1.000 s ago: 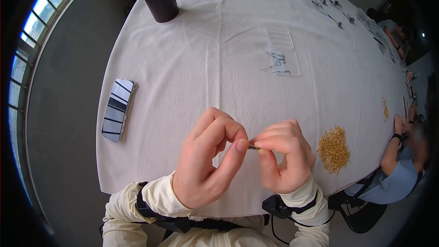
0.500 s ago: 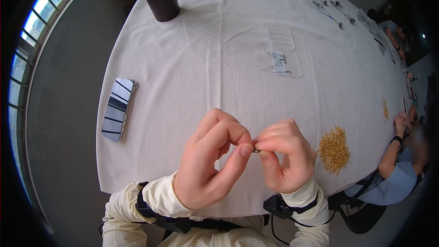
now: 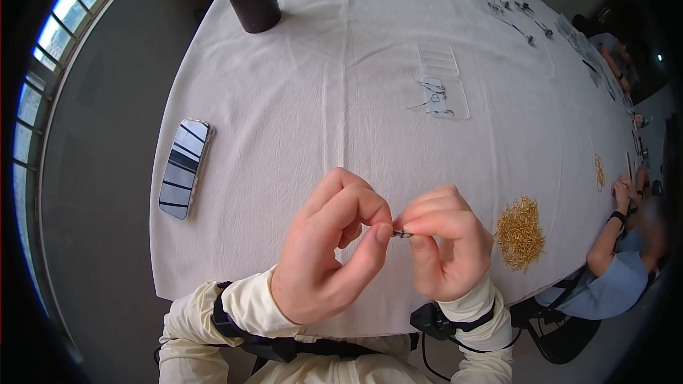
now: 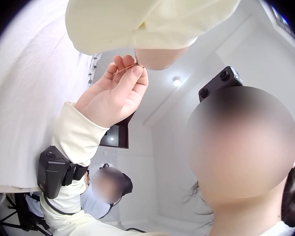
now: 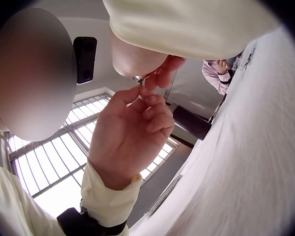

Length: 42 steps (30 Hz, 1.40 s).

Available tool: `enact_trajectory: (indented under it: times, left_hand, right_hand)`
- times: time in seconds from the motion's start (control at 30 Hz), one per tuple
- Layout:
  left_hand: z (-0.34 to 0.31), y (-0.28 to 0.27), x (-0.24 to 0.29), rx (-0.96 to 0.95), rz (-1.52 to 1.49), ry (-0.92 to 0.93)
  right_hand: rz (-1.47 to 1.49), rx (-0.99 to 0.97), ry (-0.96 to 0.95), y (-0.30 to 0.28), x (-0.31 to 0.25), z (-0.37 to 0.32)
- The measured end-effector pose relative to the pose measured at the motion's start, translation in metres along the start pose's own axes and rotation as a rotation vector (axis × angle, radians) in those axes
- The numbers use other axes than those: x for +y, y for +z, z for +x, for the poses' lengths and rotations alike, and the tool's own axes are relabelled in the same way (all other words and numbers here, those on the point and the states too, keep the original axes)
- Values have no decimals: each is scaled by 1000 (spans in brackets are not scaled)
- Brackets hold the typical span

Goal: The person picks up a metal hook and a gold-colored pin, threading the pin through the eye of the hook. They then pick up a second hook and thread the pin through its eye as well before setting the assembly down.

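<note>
Most of the view is filled by a white-covered tabletop (image 3: 263, 135). Above it, by its near edge, the left hand (image 3: 309, 256) is curled, with thumb and finger closed in a pinch. The right hand (image 3: 455, 249) is curled too, and its own pinch is made facing the left one. A heap of gold bits (image 3: 521, 233) is laid near the right edge. Smallest of all, a tiny dark piece (image 3: 402, 234) is held between the hands, over the tabletop, one end gripped by each; what it is cannot be told. For good work, it seems the left end should be held very still while only small, soft turns are made with the right. The fingertips are held a bit farther apart than a moment ago, and more of the piece can be seen.
</note>
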<state>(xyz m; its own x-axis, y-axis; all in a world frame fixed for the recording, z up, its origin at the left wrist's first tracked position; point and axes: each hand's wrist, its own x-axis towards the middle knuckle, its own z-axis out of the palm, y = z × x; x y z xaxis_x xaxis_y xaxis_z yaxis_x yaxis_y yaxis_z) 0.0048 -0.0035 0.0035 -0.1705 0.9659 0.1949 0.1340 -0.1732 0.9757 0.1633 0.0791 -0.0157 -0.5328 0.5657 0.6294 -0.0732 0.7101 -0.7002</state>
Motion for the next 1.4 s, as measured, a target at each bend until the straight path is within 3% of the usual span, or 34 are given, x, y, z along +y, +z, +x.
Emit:
enact_trajectory:
  times: [0.37, 0.43, 0.97, 1.07, 1.13, 1.4]
  left_hand:
    - [-1, -3, 5, -92, 6, -57]
    - [0, -1, -1, -13, -20, 36]
    - [1, -4, 7, -23, 84, 69]
    - [3, -5, 10, -6, 197, 112]
    - [5, -6, 11, 7, 377, 237]
    - [7, -2, 4, 77, 533, 409]
  right_hand:
    - [44, 12, 19, -1, -1, 0]
    - [55, 4, 3, -2, -1, 0]
    - [-74, -13, -63, -1, 0, 4]
    - [-105, -6, -63, -1, -1, 5]
    - [-139, -5, -43, -1, -2, 5]
    - [-208, 10, -61, -1, -1, 6]
